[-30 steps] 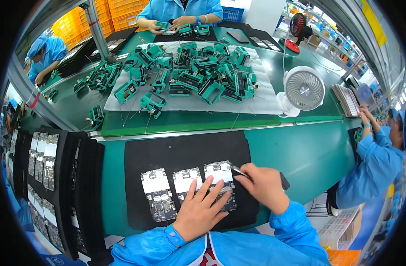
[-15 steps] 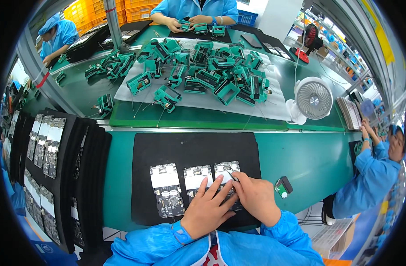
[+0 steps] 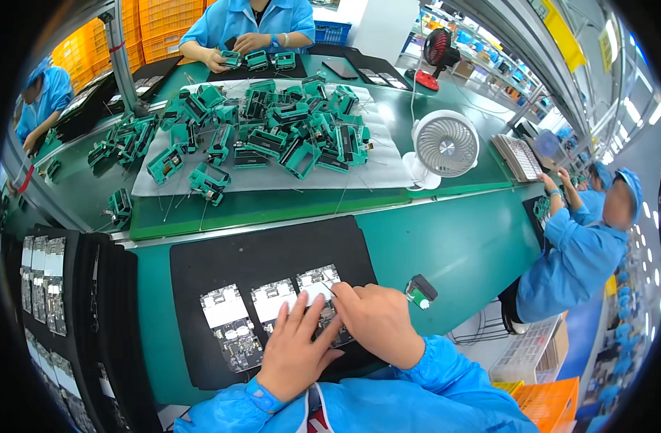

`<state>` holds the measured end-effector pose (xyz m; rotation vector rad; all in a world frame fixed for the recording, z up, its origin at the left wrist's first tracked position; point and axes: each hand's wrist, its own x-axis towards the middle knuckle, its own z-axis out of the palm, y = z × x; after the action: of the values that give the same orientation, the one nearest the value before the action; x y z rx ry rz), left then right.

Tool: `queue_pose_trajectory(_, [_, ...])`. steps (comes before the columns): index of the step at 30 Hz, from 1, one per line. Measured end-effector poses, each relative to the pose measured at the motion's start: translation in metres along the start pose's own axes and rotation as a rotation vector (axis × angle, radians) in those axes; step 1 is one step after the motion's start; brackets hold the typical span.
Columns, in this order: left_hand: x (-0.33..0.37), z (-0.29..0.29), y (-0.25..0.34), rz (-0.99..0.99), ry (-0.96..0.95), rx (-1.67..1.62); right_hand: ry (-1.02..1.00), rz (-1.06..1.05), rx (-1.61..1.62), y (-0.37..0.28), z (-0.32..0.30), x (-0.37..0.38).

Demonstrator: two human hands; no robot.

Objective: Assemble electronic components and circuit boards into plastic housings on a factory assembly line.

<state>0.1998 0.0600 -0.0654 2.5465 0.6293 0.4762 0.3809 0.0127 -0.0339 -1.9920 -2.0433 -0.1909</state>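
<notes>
Three circuit boards lie in a row on a black mat (image 3: 273,249): a left board (image 3: 233,332), a middle board (image 3: 271,294) and a right board (image 3: 312,276), each with a white upper section. My left hand (image 3: 298,350) rests with fingers spread across the lower parts of the middle and right boards, hiding some of them. Closed in a pinch, my right hand (image 3: 377,317) grips what appear to be thin metal tweezers (image 3: 328,287). Their tip is at the white section of the right board; whether it touches is too small to tell.
Right of the mat lies a small green-and-black part (image 3: 421,291). Stacked black trays (image 3: 117,310) of boards stand at left. Beyond are a heap of green frames (image 3: 265,137) on a white sheet and a white fan (image 3: 446,144). Co-workers sit opposite, at far left and at right.
The view has swung to the right, so the bench and mat appear shifted left and tilted. Both hands stay at the same boards, the right one still pinching the tweezers.
</notes>
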Motion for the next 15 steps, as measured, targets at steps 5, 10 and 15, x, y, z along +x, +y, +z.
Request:
queue_pose_trajectory(5, [-0.028, -0.024, -0.016, -0.082, 0.038, 0.186, 0.122, -0.073, 0.18, -0.018, 0.01, 0.013])
queue_pose_trajectory(10, [-0.051, -0.019, -0.028, -0.123, 0.037, 0.201, 0.038, -0.101, 0.179, -0.041, 0.021, 0.021])
queue_pose_trajectory(15, [-0.052, -0.015, -0.027, -0.137, 0.103, 0.185, -0.016, -0.072, 0.159, -0.052, 0.024, 0.023])
